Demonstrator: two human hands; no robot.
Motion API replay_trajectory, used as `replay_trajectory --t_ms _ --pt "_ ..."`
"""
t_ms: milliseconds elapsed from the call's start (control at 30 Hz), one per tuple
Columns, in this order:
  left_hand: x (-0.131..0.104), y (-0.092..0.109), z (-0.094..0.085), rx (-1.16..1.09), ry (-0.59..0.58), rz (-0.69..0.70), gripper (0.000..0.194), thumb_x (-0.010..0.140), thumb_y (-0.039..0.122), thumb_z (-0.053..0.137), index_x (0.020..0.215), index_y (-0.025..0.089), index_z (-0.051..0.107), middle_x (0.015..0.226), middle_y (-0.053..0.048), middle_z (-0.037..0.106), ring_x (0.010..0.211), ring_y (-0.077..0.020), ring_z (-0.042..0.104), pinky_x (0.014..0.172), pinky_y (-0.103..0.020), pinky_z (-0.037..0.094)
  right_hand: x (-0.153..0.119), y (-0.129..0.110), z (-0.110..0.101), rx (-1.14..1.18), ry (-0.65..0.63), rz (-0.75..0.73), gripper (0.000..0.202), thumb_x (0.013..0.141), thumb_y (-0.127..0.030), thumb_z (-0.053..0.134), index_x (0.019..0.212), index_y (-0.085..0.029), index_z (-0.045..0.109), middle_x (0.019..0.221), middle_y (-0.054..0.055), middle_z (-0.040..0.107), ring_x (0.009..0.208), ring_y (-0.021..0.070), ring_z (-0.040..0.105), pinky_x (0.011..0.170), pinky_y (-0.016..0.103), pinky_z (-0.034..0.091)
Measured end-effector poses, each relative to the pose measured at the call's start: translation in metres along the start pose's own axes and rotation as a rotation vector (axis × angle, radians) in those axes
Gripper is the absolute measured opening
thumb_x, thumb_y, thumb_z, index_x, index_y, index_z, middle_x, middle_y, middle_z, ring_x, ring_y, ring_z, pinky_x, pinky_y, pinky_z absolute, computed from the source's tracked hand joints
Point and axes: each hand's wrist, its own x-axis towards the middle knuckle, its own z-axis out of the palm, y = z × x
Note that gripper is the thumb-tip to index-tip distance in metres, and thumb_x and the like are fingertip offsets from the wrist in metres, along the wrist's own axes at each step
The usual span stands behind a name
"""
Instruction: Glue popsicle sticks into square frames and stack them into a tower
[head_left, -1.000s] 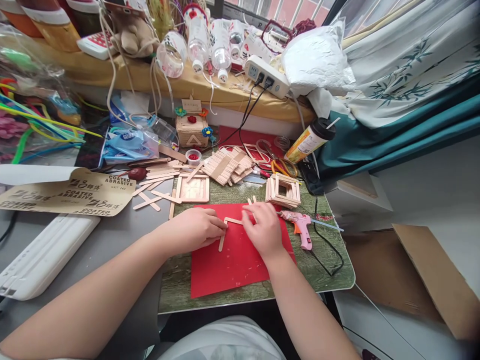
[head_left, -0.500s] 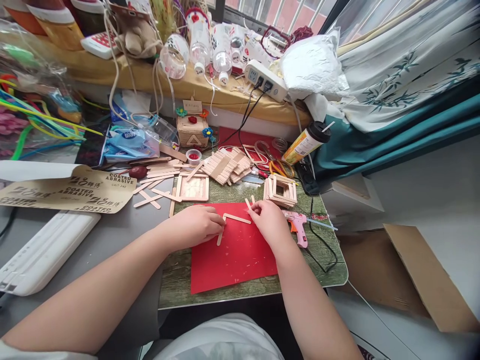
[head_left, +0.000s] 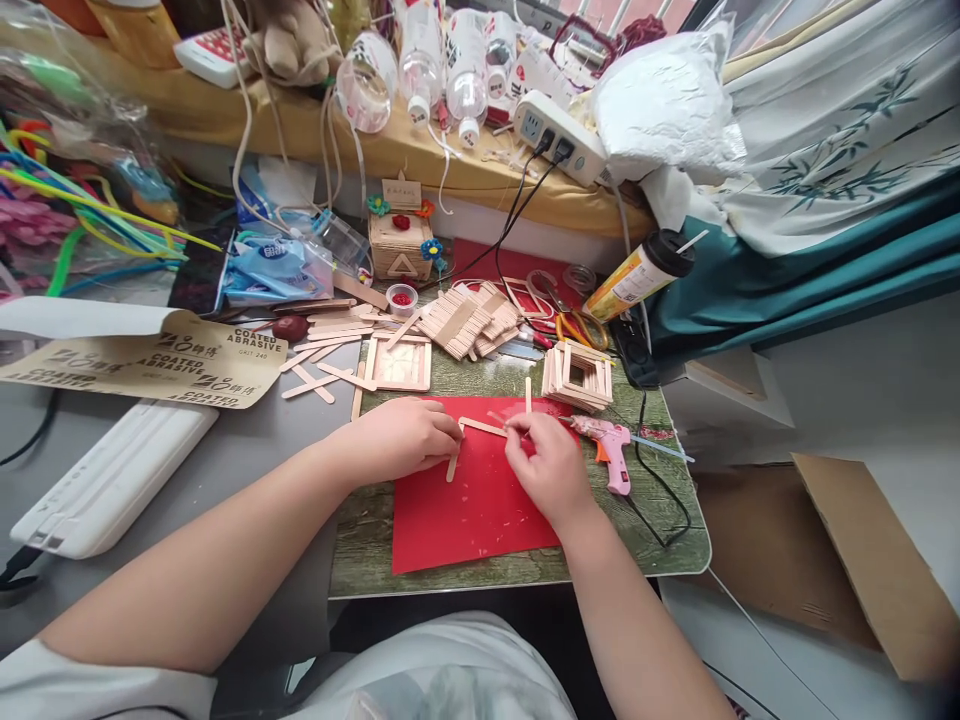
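Right hand shifted to crosswise craft stick's 3 o'clock end. Left hand touches craft stick pointing 7 o'clock. Can't tell either grip.

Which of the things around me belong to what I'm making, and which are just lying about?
Likely part of the job:
- wooden sticks at the left hand and right hand
- red sheet
- pink glue gun

Seemingly just lying about:
- tilted drink cup
- blue packet
- plastic bottles

the glue gun lay right of the paper; the frame, seemingly flat, sat behind it.
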Motion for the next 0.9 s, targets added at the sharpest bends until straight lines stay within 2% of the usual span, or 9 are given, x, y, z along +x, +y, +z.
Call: replay_trajectory --t_ms 67,133,300,500,667,800,900 --pt "0.000 -0.001 0.001 0.063 -0.024 -0.023 0.020 0.102 0.021 0.061 0.108 0.025 0.079 0.117 -0.006 0.079 0.094 -0.0208 0.069 0.079 -0.032 0.051 -0.012 -0.003 0.002 0.077 -0.102 -0.109 0.016 0.101 -0.015 0.056 0.105 -0.025 0.068 0.100 0.006 0.073 0.095 0.0240 0.066 0.088 0.041 0.054" --pt "0.001 -0.002 0.002 0.123 -0.044 -0.044 0.022 0.105 0.024 0.057 0.110 0.025 0.079 0.120 -0.007 0.079 0.095 -0.0213 0.068 0.083 -0.033 0.052 -0.021 -0.002 0.006 0.133 -0.158 -0.155 0.018 0.102 -0.015 0.057 0.109 -0.025 0.070 0.103 0.006 0.074 0.096 0.0235 0.066 0.089 0.042 0.055" --pt "-0.001 -0.008 0.006 0.172 -0.002 -0.079 0.025 0.106 0.026 0.054 0.114 0.025 0.078 0.123 -0.008 0.078 0.101 -0.0220 0.069 0.089 -0.035 0.053 -0.026 0.005 0.017 0.148 -0.125 -0.138 0.022 0.103 -0.018 0.061 0.121 -0.026 0.072 0.106 0.007 0.077 0.099 0.0246 0.066 0.091 0.047 0.055" --pt "-0.002 -0.012 0.011 0.146 -0.012 -0.109 0.026 0.106 0.025 0.054 0.116 0.023 0.077 0.129 -0.007 0.077 0.107 -0.0236 0.070 0.094 -0.037 0.055 -0.023 0.006 0.016 0.125 -0.090 -0.127 0.022 0.103 -0.017 0.062 0.117 -0.026 0.076 0.104 0.007 0.078 0.099 0.0249 0.066 0.091 0.047 0.056" --pt "-0.002 -0.015 0.015 0.112 0.035 -0.128 0.027 0.106 0.026 0.054 0.122 0.023 0.076 0.127 -0.007 0.078 0.104 -0.0222 0.070 0.093 -0.036 0.057 -0.023 0.005 0.017 0.149 -0.073 -0.136 0.022 0.102 -0.016 0.065 0.116 -0.028 0.077 0.108 0.005 0.080 0.100 0.0242 0.067 0.092 0.047 0.056" --pt "-0.002 -0.014 0.016 0.110 0.046 -0.123 0.026 0.105 0.025 0.056 0.119 0.024 0.077 0.126 -0.006 0.078 0.103 -0.0219 0.070 0.092 -0.036 0.057 -0.025 0.005 0.020 0.103 -0.087 -0.189 0.023 0.100 -0.013 0.066 0.115 -0.028 0.077 0.111 0.004 0.081 0.103 0.0248 0.067 0.094 0.048 0.054" --pt "-0.002 -0.013 0.015 0.105 0.043 -0.133 0.026 0.105 0.025 0.055 0.117 0.024 0.078 0.127 -0.005 0.078 0.104 -0.0221 0.070 0.092 -0.036 0.057 -0.025 0.003 0.020 0.104 -0.078 -0.174 0.020 0.099 -0.015 0.068 0.112 -0.028 0.075 0.114 0.005 0.079 0.107 0.0257 0.067 0.097 0.048 0.054"
